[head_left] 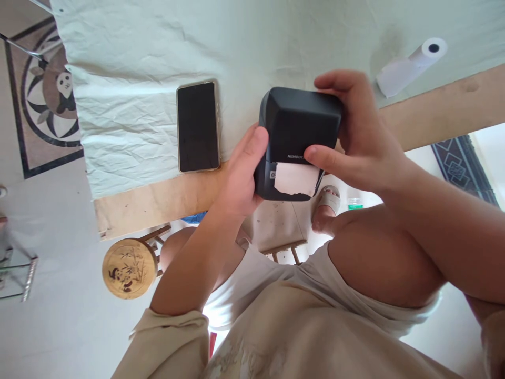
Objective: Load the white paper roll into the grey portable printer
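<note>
Both hands are on the little black label printer (294, 142) — it is lifted clear of the worktop (158, 202), held over the near edge in front of the person's lap. The left hand (240, 176) cups its left flank, thumb pressed up along the side, fingers wrapped out of sight behind; the right hand (355, 137) clamps the other flank, its fingers (335, 80) curled over the far top corner and the thumb laid across the front, tip just beside the paper. So both sets of fingers are closed on the printer. How far along? A torn-edged strip of white paper (296, 180) already pokes out of the slot, lid looks shut, so the roll seems loaded and fed — what is left, by my reading, is tidying or tearing that ragged end. The printer's front face and slot point toward the person; its long axis runs away from the body, tilted slightly right. Left of the left hand's fingers lies a dark phone (198, 126) on the pale cloth (138, 79); well beyond the right hand's fingers, a spare paper roll (414, 66).
</note>
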### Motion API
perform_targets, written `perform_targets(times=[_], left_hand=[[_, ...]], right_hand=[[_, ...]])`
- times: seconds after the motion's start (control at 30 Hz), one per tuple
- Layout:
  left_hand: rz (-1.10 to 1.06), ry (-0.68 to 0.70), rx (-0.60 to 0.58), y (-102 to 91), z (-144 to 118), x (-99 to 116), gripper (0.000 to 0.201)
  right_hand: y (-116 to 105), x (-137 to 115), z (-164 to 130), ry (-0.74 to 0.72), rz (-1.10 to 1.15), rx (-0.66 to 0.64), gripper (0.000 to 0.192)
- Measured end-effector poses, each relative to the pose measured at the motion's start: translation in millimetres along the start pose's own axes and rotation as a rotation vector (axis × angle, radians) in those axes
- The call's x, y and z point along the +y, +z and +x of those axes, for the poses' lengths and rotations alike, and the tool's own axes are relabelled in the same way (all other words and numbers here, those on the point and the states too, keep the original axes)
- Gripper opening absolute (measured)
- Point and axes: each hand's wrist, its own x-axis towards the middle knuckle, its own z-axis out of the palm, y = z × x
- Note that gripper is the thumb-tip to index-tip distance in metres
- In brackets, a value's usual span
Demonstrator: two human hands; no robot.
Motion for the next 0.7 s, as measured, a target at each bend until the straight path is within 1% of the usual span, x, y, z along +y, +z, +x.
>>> perform_targets(times=[0.07, 0.1, 0.17, 0.23, 0.33, 0.43, 0.53, 0.7], left_hand=[[-0.018, -0.028, -0.031, -2.8, 2.1, -3.8, 0.048], [-0.026, -0.039, -0.048, -4.6, 2.9, -4.8, 0.048], [-0.044, -0.047, -0.046, -7.8, 3.8, -4.7, 0.045], [-0.056, -0.039, -0.05, -8.9, 3.5, -2.3, 0.042], [-0.073, 0.016, -0.055, -7.7, 2.0, 1.9, 0.032], [-0.101, 0.057, -0.035, -6.2, 1.1, 3.2, 0.031], [-0.1, 0.042, -0.045, -5.4, 1.2, 2.1, 0.032], [-0.101, 0.012, -0.062, -4.6, 2.5, 0.4, 0.031]], right_hand=[[-1.9, -0.2, 0.7, -0.106, -0.032, 0.015, 0.066], [-2.9, -0.8, 0.9, -0.148, -0.044, 0.003, 0.066], [-4.2, -2.8, 0.7, -0.182, -0.078, -0.038, 0.064], [-4.8, -5.6, 0.0, -0.196, -0.105, -0.059, 0.063], [-4.8, -9.8, -1.2, -0.216, -0.114, -0.063, 0.062], [-5.1, -12.6, -1.3, -0.229, -0.177, -0.054, 0.062], [-5.6, -13.6, -0.4, -0.238, -0.231, -0.067, 0.063], [-5.4, -12.9, 0.7, -0.228, -0.228, -0.072, 0.066]])
